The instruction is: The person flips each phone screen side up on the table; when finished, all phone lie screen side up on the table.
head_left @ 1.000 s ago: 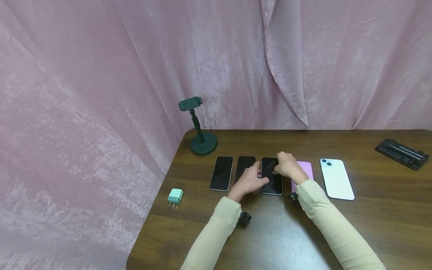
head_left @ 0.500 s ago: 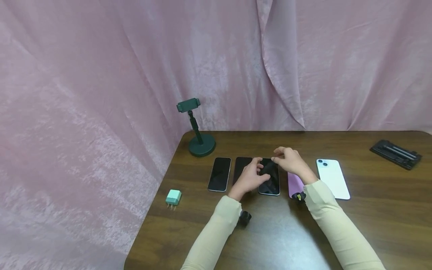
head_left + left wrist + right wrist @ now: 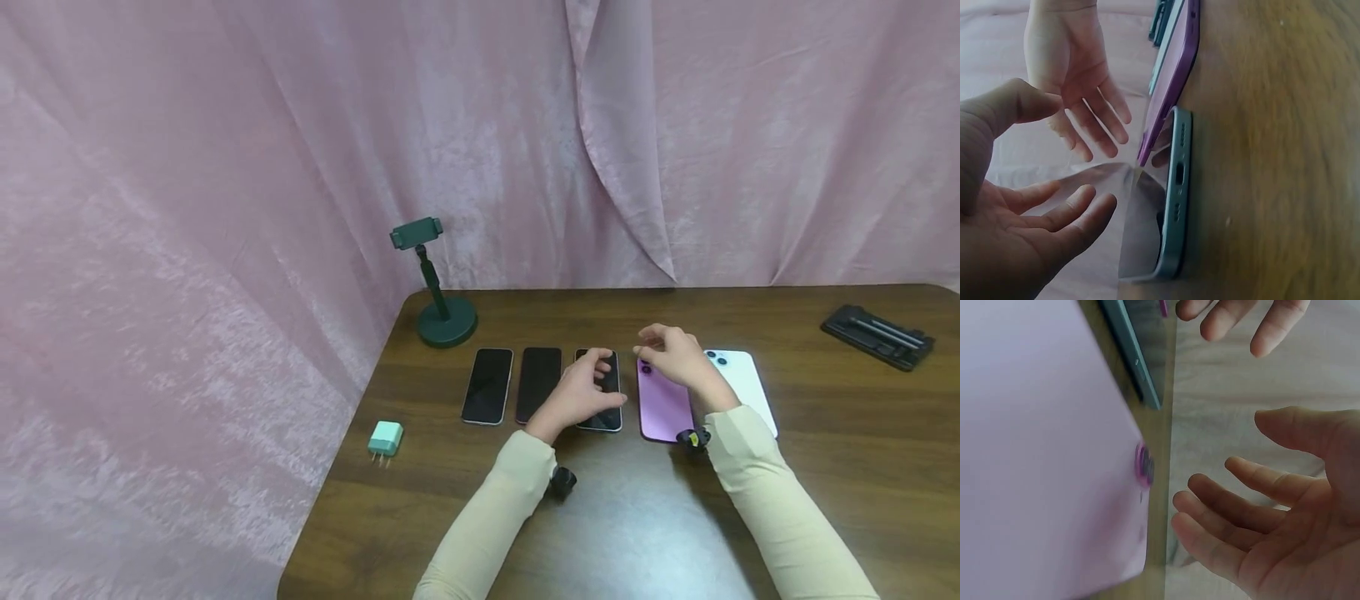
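Observation:
My left hand point(image 3: 581, 390) hovers with spread fingers over a phone point(image 3: 602, 422) lying screen up, partly hidden beneath it. In the left wrist view that phone's pale edge with its charging port point(image 3: 1180, 175) faces the camera. Over the camera end of a purple phone point(image 3: 663, 412), lying back up, is my right hand point(image 3: 678, 358), fingers loosely bent and nothing in them. The right wrist view shows the purple phone's back point(image 3: 1041, 456) beside the right hand's spread fingers point(image 3: 1216, 544). A white phone point(image 3: 750, 387) lies right of the purple one, partly covered by the right hand and forearm.
Two more dark-screened phones, a black one point(image 3: 536, 383) and a light-edged one point(image 3: 487, 387), lie left in the row. A green phone stand point(image 3: 447, 321) stands back left, a mint charger plug point(image 3: 386, 437) front left. A black folded holder-like object point(image 3: 877, 337) lies far right.
My right hand has left the dark-screened phone and moved right, over the purple phone. The left hand has shifted right, over the dark-screened phone. The phones stay in their row.

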Tool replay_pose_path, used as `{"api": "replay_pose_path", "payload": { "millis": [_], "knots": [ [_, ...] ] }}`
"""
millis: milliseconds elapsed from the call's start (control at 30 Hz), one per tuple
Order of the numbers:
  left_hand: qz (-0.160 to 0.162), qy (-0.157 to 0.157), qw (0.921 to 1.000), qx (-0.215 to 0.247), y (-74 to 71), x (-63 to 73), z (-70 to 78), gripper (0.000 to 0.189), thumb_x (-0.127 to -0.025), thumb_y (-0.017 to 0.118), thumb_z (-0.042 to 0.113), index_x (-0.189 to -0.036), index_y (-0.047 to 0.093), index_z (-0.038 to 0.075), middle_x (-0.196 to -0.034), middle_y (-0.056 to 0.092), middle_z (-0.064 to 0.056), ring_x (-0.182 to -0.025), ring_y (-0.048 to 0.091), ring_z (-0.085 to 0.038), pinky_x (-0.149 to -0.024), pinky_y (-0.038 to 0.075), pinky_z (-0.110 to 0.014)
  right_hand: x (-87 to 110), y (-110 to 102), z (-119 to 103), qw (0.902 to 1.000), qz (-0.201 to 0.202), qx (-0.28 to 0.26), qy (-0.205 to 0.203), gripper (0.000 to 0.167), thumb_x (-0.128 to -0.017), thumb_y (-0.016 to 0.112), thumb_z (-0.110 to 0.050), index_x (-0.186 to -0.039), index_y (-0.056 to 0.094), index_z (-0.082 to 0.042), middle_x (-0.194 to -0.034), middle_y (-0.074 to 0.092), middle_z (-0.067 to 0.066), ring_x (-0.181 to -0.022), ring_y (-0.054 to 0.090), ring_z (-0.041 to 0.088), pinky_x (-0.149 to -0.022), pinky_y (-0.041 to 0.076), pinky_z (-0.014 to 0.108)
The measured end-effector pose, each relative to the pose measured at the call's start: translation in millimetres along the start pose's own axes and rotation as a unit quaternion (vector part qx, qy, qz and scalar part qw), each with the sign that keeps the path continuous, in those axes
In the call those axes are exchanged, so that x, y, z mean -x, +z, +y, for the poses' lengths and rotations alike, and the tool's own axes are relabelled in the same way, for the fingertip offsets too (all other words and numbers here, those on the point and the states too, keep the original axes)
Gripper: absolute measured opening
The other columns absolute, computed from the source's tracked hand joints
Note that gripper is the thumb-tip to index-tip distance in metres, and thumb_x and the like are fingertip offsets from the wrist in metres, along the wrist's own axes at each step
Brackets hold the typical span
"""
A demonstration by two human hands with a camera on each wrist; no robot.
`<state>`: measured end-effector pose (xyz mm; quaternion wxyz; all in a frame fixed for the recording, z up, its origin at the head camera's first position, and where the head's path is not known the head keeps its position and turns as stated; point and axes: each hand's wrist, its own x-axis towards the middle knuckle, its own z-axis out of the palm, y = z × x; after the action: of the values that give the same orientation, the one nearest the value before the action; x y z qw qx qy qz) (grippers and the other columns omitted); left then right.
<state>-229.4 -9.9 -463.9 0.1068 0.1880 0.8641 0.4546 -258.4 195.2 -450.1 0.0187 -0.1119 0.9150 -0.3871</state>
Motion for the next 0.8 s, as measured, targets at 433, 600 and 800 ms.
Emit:
{"api": "replay_pose_path", "payload": {
  "millis": [433, 600, 800],
  "knots": [
    [-0.054, 0.027, 0.9962, -0.062, 21.8, -6.5, 11.7, 0.081, -0.078, 0.087, 0.018, -0.147, 0.045, 0.008, -0.130, 0.056, -0.008, -0.113, 0.057, -0.014, -0.086, 0.047, -0.019, 12.3, -16.2, 20.1, 0.9992, -0.033, 0.010, 0.022, 0.049, -0.101, 0.058, -0.020, -0.133, 0.050, 0.016, -0.127, 0.055, 0.040, -0.118, 0.053, 0.055, -0.094, 0.045, 0.063],
    [-0.068, 0.029, 0.9945, -0.074, 29.4, -9.1, 15.9, 0.084, -0.076, 0.088, 0.016, -0.147, 0.044, 0.005, -0.125, 0.056, -0.009, -0.110, 0.056, -0.014, -0.084, 0.046, -0.018, 14.4, -22.1, 23.5, 0.9987, -0.044, 0.018, 0.017, 0.049, -0.101, 0.057, -0.019, -0.132, 0.048, 0.019, -0.128, 0.053, 0.043, -0.119, 0.051, 0.058, -0.095, 0.044, 0.065],
    [-0.073, 0.039, 0.9897, -0.117, 38.1, -10.9, 20.3, 0.084, -0.074, 0.090, 0.014, -0.145, 0.046, 0.008, -0.126, 0.057, -0.010, -0.109, 0.055, -0.012, -0.083, 0.043, -0.015, 13.6, -24.4, 28.9, 0.9978, -0.061, 0.023, 0.011, 0.049, -0.101, 0.055, -0.020, -0.131, 0.048, 0.019, -0.125, 0.054, 0.044, -0.117, 0.052, 0.059, -0.093, 0.044, 0.065]
  ]
}}
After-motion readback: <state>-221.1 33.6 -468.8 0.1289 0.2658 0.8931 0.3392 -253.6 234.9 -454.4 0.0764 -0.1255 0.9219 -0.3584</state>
